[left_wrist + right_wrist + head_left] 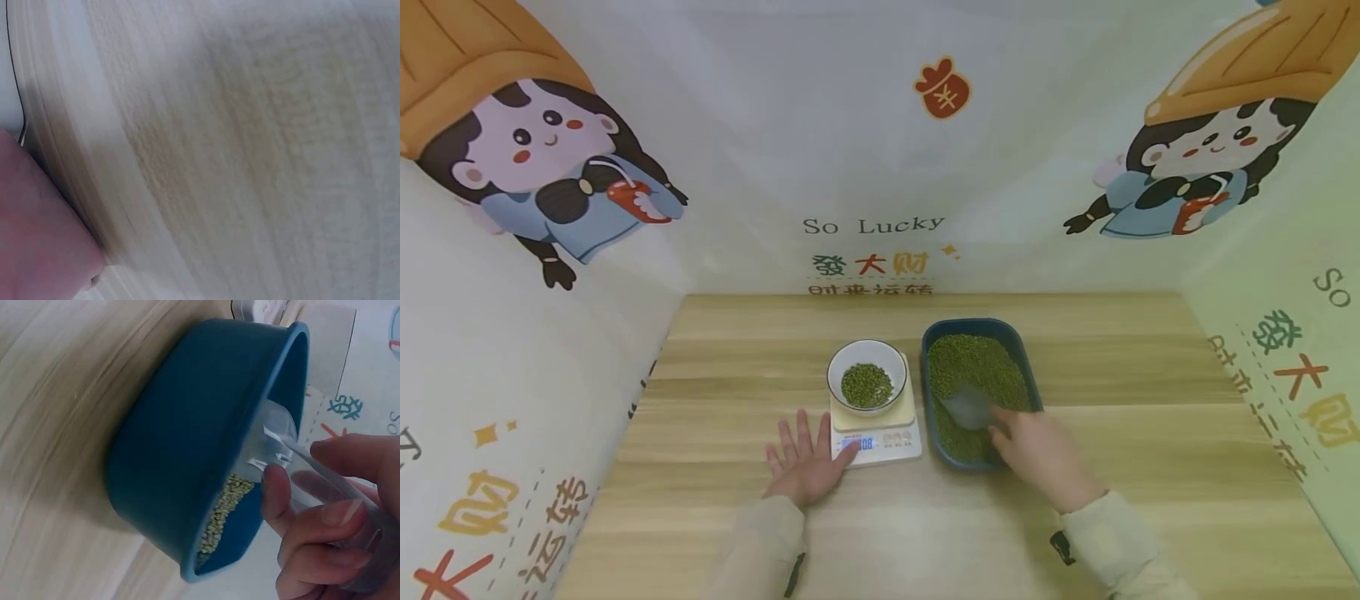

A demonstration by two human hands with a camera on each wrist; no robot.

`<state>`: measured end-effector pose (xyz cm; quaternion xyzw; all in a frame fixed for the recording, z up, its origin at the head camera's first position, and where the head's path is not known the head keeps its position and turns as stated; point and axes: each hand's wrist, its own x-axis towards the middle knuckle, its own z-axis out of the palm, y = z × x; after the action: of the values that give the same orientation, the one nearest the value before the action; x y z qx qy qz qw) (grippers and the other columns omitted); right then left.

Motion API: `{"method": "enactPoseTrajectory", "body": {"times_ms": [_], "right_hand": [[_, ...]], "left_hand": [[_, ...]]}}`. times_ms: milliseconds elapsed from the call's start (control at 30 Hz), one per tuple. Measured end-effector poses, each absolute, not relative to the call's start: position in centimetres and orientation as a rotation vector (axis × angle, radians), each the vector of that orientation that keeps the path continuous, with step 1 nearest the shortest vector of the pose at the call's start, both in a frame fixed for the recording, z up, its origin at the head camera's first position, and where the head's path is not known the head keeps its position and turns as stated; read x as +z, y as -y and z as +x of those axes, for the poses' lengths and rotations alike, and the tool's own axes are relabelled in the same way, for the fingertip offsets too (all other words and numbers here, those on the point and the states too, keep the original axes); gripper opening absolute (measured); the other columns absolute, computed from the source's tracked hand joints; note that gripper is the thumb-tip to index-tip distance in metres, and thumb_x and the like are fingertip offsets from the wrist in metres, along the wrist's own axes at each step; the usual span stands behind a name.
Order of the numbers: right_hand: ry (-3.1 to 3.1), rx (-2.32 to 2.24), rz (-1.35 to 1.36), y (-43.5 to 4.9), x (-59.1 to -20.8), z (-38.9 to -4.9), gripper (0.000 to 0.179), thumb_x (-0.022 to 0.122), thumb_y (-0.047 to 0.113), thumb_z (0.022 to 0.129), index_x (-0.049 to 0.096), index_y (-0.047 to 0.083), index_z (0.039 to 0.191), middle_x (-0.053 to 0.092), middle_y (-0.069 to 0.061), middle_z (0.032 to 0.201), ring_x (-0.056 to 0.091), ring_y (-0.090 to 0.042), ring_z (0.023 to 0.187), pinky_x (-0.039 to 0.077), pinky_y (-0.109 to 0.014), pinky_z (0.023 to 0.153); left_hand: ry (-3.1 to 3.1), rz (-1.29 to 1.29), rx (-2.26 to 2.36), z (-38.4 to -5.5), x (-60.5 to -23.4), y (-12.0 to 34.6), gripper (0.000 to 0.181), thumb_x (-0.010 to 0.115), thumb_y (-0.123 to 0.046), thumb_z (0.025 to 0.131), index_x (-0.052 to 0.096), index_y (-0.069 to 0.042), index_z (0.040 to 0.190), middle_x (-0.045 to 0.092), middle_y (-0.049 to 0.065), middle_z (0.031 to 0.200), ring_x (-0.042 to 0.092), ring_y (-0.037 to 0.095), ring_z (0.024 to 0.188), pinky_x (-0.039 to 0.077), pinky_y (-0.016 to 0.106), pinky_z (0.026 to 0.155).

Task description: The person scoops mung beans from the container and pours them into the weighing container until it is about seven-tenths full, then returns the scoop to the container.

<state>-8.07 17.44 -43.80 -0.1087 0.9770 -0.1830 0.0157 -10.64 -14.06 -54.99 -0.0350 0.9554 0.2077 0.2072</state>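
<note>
My right hand [1037,450] grips the handle of a clear plastic scoop [275,434]. The scoop is over the blue tub [169,437], which holds many small green beans [973,362]. To the left, a white bowl [887,354] with some green beans [867,385] in it sits on a kitchen scale [880,454] with a lit display. Beside the scale my left hand [808,467] lies with fingers spread, its thumb at the scale's front left corner by the display. Only part of that hand [44,231] shows in the left wrist view.
All of this stands on a wood-grain tabletop [715,375]. Printed white sheets [760,125] with cartoon figures and lettering wall in the back and both sides. The tub is just right of the scale, with a narrow gap between them.
</note>
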Motion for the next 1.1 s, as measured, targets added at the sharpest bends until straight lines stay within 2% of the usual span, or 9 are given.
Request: {"method": "enactPoseTrajectory", "body": {"times_ms": [100, 433, 667, 1000, 1100], "right_hand": [[-3.082, -0.6, -0.328, -17.2, -44.9, -8.2, 0.032, 0.057, 0.017, 0.085, 0.059, 0.004, 0.115, 0.049, 0.002, 0.054, 0.028, -0.006, 0.032, 0.028, -0.021, 0.03], [-3.218, -0.604, -0.281, -17.1, -48.2, -8.5, 0.034, 0.056, 0.022, 0.087, 0.059, 0.009, 0.118, 0.034, 0.009, 0.045, 0.027, -0.005, 0.034, 0.026, -0.021, 0.031], [-3.347, -0.576, -0.31, -16.9, -48.6, -8.7, 0.033, 0.06, 0.02, 0.084, 0.061, 0.008, 0.114, 0.056, -0.005, 0.057, 0.033, -0.009, 0.038, 0.027, -0.025, 0.033], [-3.492, -0.637, -0.198, -16.6, -50.5, -9.0, 0.034, 0.061, 0.022, 0.08, 0.063, 0.015, 0.113, 0.045, 0.005, 0.051, 0.029, -0.006, 0.038, 0.023, -0.023, 0.033], [-3.471, -0.638, -0.149, -16.5, -50.6, -9.3, 0.036, 0.062, 0.024, 0.08, 0.062, 0.015, 0.114, 0.049, 0.004, 0.054, 0.032, -0.007, 0.038, 0.025, -0.024, 0.033]], "left_hand": [[-2.639, -0.116, 0.571, -10.3, -55.3, 14.0, 0.089, 0.013, -0.081, 0.073, -0.007, -0.028, 0.142, -0.034, 0.004, 0.14, -0.039, 0.029, 0.119, -0.031, 0.049, 0.083], [-2.635, -0.135, 0.587, -10.0, -54.9, 14.0, 0.088, 0.017, -0.08, 0.074, -0.006, -0.029, 0.142, -0.032, 0.003, 0.141, -0.038, 0.03, 0.12, -0.032, 0.047, 0.083], [-2.671, -0.09, 0.569, -10.6, -55.0, 13.6, 0.088, 0.014, -0.08, 0.074, -0.005, -0.028, 0.143, -0.03, 0.004, 0.142, -0.036, 0.03, 0.121, -0.03, 0.049, 0.085], [-2.676, -0.111, 0.584, -10.1, -55.3, 13.7, 0.087, 0.012, -0.08, 0.074, -0.006, -0.029, 0.142, -0.032, 0.003, 0.141, -0.037, 0.029, 0.121, -0.031, 0.047, 0.084], [-2.67, -0.117, 0.611, -10.2, -54.8, 13.8, 0.086, 0.014, -0.079, 0.075, -0.006, -0.029, 0.142, -0.032, 0.002, 0.141, -0.037, 0.028, 0.121, -0.032, 0.046, 0.083]]}}
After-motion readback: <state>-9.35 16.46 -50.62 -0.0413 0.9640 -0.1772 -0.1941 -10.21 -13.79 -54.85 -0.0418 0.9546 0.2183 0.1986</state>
